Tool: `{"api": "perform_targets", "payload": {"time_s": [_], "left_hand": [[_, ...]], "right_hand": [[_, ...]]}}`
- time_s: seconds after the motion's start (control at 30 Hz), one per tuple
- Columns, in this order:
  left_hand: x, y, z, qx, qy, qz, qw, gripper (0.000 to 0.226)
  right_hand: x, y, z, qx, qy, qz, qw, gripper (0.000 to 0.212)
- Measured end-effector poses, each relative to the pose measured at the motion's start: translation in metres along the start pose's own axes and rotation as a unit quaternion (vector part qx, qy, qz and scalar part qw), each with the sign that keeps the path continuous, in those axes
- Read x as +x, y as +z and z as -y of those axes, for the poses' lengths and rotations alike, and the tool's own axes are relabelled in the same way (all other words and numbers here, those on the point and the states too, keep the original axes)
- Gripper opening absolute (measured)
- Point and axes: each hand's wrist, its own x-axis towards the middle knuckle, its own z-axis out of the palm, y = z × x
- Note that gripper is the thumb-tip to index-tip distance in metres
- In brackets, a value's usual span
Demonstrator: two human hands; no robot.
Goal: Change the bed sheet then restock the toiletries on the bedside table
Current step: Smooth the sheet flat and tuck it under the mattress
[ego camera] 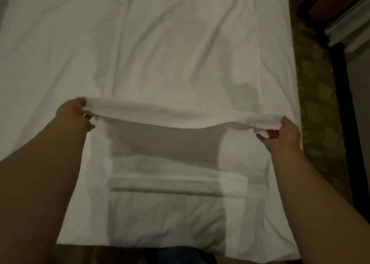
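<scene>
Both bare forearms reached forward, well apart. The left hand (73, 111) pinched a raised fold of the sheet (180, 111) with curled fingers; the right hand (284, 135) gripped its other end likewise.

We see two bare forearms, no sleeves | left hand (71, 111): small shiny glint at a finger, unidentifiable | right hand (284, 135): plain

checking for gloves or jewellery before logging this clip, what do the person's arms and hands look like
Both forearms are bare as far as the frame shows: no sleeves, no gloves, no watch. A small glint shows at the fingers of the left hand and of the right hand, possibly rings or nails; too small to tell.
</scene>
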Motion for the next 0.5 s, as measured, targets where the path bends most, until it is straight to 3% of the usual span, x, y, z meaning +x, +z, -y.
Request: {"api": "perform_targets", "payload": {"time_s": [0.13, 0.2, 0.23, 0.3, 0.37, 0.43, 0.5], "left_hand": [[0.021, 0.027, -0.007, 0.049, 0.076, 0.008, 0.996, 0.046], [0.030, 0.037, 0.012, 0.240, 0.172, -0.046, 0.954, 0.057], [0.034, 0.042, 0.028, 0.356, 0.224, -0.057, 0.905, 0.061], [0.038, 0.049, 0.075, 0.523, 0.311, -0.015, 0.793, 0.066], [0.038, 0.055, 0.123, 0.632, 0.423, 0.056, 0.647, 0.064], [0.042, 0.064, 0.159, 0.695, 0.493, 0.138, 0.505, 0.065], [0.047, 0.074, 0.180, 0.729, 0.498, 0.181, 0.434, 0.065]], "right_hand": [[0.026, 0.027, -0.011, -0.110, -0.042, 0.009, 0.993, 0.041], [0.034, 0.039, -0.036, -0.254, -0.144, -0.037, 0.956, 0.047], [0.034, 0.046, -0.054, -0.347, -0.192, -0.032, 0.917, 0.047], [0.025, 0.055, -0.101, -0.519, -0.285, 0.069, 0.803, 0.050], [0.015, 0.064, -0.147, -0.629, -0.402, 0.171, 0.642, 0.051], [0.010, 0.073, -0.179, -0.704, -0.450, 0.231, 0.499, 0.055], [0.019, 0.082, -0.192, -0.748, -0.431, 0.285, 0.417, 0.056]]}}
